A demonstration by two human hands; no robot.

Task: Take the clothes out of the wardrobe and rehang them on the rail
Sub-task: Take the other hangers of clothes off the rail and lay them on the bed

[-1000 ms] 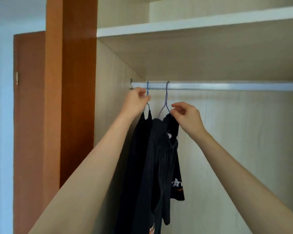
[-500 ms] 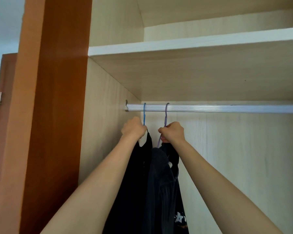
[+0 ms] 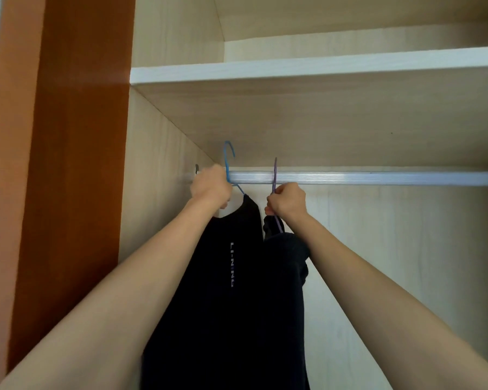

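A silver rail (image 3: pixel 378 177) runs across the wardrobe under a shelf. My left hand (image 3: pixel 210 188) grips a blue hanger (image 3: pixel 228 159) whose hook is lifted above the rail. A black shirt with small lettering (image 3: pixel 226 277) hangs from it, turned to face me. My right hand (image 3: pixel 286 199) grips a purple hanger (image 3: pixel 275 175) whose hook also stands raised in front of the rail. A dark garment (image 3: pixel 285 263) hangs bunched from it, right of the shirt.
The wardrobe's pale shelf (image 3: pixel 321 66) sits just above the rail. An orange-brown door panel (image 3: pixel 68 164) stands at the left. The pale side wall (image 3: pixel 158 178) is close to my left hand. The rail's right stretch carries nothing.
Both hands have lifted their hangers so the hooks rise off the rail. The black shirt has turned to show its front. The view has tilted further up.
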